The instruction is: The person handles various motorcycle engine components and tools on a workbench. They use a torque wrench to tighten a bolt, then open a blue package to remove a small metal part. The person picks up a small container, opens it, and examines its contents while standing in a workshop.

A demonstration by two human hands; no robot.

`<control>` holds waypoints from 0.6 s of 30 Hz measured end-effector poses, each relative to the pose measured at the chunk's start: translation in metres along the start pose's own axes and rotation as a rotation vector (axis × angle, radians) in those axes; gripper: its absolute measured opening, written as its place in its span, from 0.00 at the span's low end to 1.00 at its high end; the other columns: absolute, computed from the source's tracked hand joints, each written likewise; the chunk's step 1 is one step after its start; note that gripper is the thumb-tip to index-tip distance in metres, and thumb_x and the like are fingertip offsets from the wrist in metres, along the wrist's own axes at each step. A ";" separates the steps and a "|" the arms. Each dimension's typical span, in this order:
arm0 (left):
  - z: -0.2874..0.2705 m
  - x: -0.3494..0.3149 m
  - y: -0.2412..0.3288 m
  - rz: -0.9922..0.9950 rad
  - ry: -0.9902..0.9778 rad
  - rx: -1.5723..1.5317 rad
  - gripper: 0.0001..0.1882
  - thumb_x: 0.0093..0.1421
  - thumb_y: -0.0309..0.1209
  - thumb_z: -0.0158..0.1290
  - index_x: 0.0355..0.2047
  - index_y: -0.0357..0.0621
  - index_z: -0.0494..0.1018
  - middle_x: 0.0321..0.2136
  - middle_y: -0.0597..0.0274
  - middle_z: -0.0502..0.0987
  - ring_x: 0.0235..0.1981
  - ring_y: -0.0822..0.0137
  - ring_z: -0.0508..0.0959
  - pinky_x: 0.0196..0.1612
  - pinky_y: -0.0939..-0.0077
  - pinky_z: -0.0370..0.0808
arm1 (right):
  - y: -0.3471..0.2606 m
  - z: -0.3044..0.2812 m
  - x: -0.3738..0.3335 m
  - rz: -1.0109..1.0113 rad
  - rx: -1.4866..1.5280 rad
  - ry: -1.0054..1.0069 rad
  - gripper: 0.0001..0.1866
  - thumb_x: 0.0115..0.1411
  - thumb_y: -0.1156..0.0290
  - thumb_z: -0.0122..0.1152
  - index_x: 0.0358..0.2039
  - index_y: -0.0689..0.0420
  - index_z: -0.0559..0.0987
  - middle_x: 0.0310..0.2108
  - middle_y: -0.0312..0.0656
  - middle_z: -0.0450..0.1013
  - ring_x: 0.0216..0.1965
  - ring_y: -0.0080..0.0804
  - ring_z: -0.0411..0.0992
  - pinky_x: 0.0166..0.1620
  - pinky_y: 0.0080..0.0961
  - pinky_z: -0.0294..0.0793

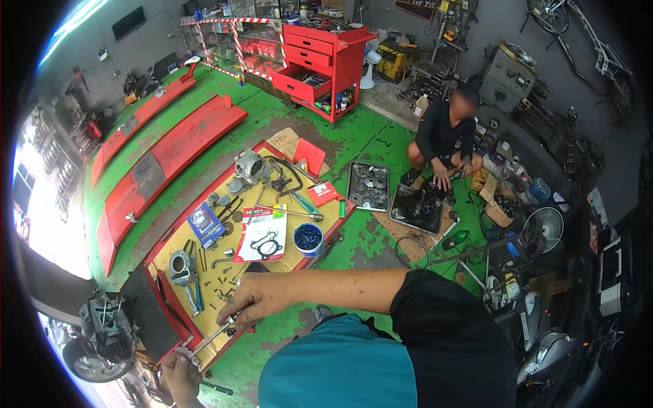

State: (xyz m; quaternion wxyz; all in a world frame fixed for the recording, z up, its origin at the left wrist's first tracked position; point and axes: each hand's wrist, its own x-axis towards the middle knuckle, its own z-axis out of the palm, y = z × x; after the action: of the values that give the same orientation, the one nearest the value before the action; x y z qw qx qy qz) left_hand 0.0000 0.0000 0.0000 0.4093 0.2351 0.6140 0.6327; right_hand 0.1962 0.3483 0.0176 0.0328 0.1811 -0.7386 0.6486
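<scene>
In the head view, the right hand (246, 299) grips the upper end of a steel rod (212, 339), fingers closed round it; the left hand (180, 377) is curled about its lower end, near the picture's bottom edge. The rod slants between them at the near corner of the yellow-topped bench (303, 215).

The work appears well short of finished. A cylinder block (182, 277) and a cylinder head (250, 168) lie separately on the bench, so those parts are already off or not yet fitted. The gasket (266, 243) shows flat on its card, seemingly unused. Small loose hardware lies near the right hand. Whether any joint is being tightened or freed is not visible.
</scene>
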 end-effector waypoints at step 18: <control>0.047 0.118 0.022 -0.008 -0.122 0.795 0.16 0.62 0.33 0.60 0.20 0.36 0.74 0.14 0.63 0.70 0.13 0.72 0.69 0.19 0.73 0.64 | 0.056 -0.015 -0.024 0.119 -1.389 -0.190 0.11 0.54 0.66 0.60 0.31 0.58 0.84 0.29 0.39 0.78 0.43 0.36 0.72 0.49 0.33 0.66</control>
State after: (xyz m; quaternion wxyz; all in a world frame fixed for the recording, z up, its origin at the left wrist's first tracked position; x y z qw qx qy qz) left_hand -0.0325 0.1242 0.0033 0.3246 0.4099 0.7863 0.3292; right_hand 0.1986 0.3731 -0.0402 0.0407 0.1335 -0.9902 0.0088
